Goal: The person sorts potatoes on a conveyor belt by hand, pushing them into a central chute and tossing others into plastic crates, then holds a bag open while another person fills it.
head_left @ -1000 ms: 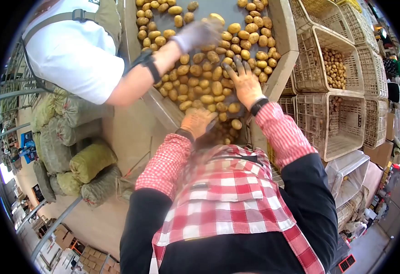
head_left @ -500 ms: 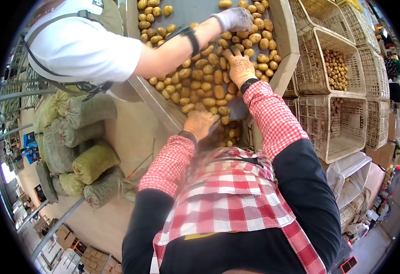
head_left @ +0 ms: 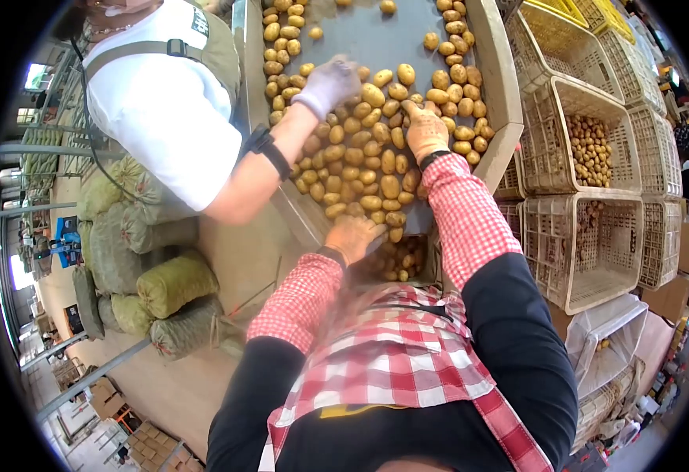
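Observation:
Many potatoes (head_left: 352, 156) lie heaped on the grey sorting chute (head_left: 360, 35). My right hand (head_left: 425, 132), in an orange-tan glove, reaches over the right side of the heap. Its fingers are apart and touch the potatoes around them; none is visibly gripped. My left hand (head_left: 352, 237), gloved alike, lies at the chute's lower left edge with fingers stretched toward the lowest potatoes. Below that edge, more potatoes (head_left: 396, 261) sit in a dark opening, partly hidden by my apron. A co-worker's hand (head_left: 330, 85) in a pale glove is over the upper left of the heap, blurred.
Plastic crates (head_left: 596, 259) are stacked along the right, one holding potatoes (head_left: 591, 149). Filled mesh sacks (head_left: 175, 285) lie piled on the floor at left. The co-worker's arm (head_left: 230, 189) crosses the chute's left wall. The chute's raised right wall (head_left: 502, 86) stands beside my right arm.
The co-worker's hand has drawn back to the left across the chute. More bare chute shows at the top. My hands keep nearly the same places; the view has shifted slightly.

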`<action>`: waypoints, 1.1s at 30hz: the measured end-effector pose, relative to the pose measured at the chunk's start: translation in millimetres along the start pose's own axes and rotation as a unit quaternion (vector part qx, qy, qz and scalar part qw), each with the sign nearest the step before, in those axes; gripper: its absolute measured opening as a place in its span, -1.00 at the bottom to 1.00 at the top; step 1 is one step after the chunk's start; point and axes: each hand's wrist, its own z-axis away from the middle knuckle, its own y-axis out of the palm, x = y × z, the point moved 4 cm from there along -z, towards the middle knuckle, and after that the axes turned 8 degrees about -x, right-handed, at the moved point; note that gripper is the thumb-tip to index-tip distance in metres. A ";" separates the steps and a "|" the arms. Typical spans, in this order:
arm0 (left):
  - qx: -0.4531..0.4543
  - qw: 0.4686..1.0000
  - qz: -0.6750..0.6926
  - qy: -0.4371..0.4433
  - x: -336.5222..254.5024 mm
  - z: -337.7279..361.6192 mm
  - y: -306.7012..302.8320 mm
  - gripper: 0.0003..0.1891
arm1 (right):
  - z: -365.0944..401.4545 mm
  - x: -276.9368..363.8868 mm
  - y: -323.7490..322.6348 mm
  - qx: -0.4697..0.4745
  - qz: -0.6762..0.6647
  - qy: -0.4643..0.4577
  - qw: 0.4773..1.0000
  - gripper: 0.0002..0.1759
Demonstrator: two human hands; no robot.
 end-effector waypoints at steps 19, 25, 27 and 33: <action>0.017 1.000 0.010 0.005 0.0 -1.4 3.0 -0.66 | 87.6 -45.2 -95.8 0.075 0.005 -0.199 0.977 -0.38; -0.138 0.985 0.097 0.021 3.6 4.9 -20.6 -0.72 | 44.3 6.8 -2.9 0.109 0.125 -0.065 0.984 -0.42; -0.238 0.963 0.124 -0.028 6.8 3.6 -35.9 -0.65 | 43.7 7.9 -1.6 0.127 0.091 -0.003 0.988 -0.43; -0.080 0.992 -0.005 -0.095 -8.6 6.8 -8.4 -0.37 | 83.8 -2.1 -37.5 0.058 0.002 -0.029 0.998 -0.37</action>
